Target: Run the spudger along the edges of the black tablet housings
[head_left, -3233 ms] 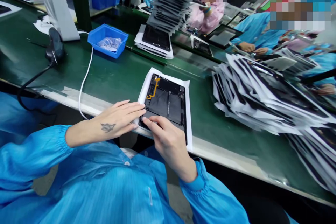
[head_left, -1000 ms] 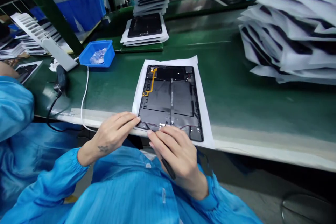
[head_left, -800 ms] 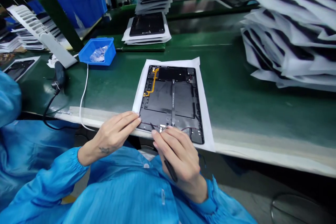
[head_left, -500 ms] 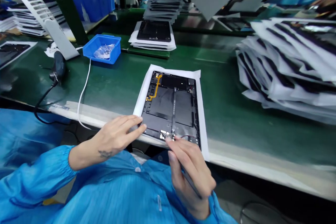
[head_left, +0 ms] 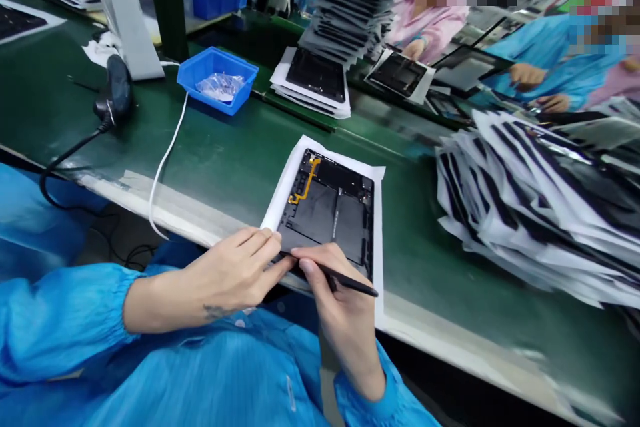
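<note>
An opened tablet (head_left: 325,203) with dark flat battery cells and an orange flex cable (head_left: 309,180) lies on a white sheet (head_left: 285,183) at the table's front edge. Bent over its lower edge, my right hand (head_left: 345,300) grips slim black tweezers (head_left: 353,282), their rear end pointing right. My left hand (head_left: 235,270) rests at the lower left corner, fingers stretched out; one fingertip is close to the tweezers' front end. The tips and the small board at the tablet's lower edge are hidden by my hands.
A blue bin (head_left: 217,77) with small clear bags, a white stand (head_left: 127,33) and a black corded tool (head_left: 117,90) are to the left. Stacked sheeted tablets (head_left: 530,207) stand right; another stack (head_left: 345,13) is behind. Co-workers sit across the table.
The view has turned, so the scene sits tilted. My right hand has shifted left along the lower edge, swinging the tweezers flatter. My left hand has come in close to it.
</note>
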### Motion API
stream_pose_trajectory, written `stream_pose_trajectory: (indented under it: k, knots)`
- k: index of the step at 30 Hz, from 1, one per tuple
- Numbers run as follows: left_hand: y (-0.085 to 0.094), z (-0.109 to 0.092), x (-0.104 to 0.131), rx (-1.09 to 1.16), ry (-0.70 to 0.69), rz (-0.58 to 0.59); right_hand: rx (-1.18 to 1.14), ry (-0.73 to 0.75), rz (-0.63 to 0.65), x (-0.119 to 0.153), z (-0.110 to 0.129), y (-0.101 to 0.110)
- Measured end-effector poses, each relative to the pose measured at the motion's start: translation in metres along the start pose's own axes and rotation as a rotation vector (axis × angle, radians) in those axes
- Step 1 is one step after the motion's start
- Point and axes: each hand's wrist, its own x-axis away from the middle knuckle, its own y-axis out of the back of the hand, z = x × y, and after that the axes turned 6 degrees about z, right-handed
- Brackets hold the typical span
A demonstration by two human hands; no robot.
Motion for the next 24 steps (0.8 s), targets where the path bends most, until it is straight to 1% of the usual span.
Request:
stream_pose_trajectory:
  k: [4,6,10,12,14,16,20,24]
  knots:
    - [-0.002,0.000,0.001,0.022,-0.007,-0.005,0.044,0.027,0.045,-0.001,0.004,0.003]
    - [-0.004,0.003,0.002,0.029,-0.022,-0.024,0.066,0.051,0.073,-0.003,0.007,0.004]
    - [-0.011,0.017,0.009,0.149,-0.070,-0.183,0.069,0.067,0.120,-0.008,0.006,0.007]
    - [-0.013,0.023,0.012,0.222,-0.059,-0.210,0.058,0.055,0.138,-0.009,0.004,0.009]
    - [-0.014,0.025,0.013,0.238,-0.031,-0.186,0.048,0.053,0.158,-0.009,0.003,0.012]
    - [-0.013,0.023,0.012,0.208,-0.015,-0.168,0.049,0.051,0.176,-0.007,0.003,0.016]
    - [-0.009,0.018,0.010,0.140,-0.043,-0.134,0.113,-0.001,0.193,0.002,0.004,0.031]
    - [-0.008,0.016,0.011,0.138,-0.041,-0.135,0.171,-0.014,0.157,0.009,0.004,0.042]
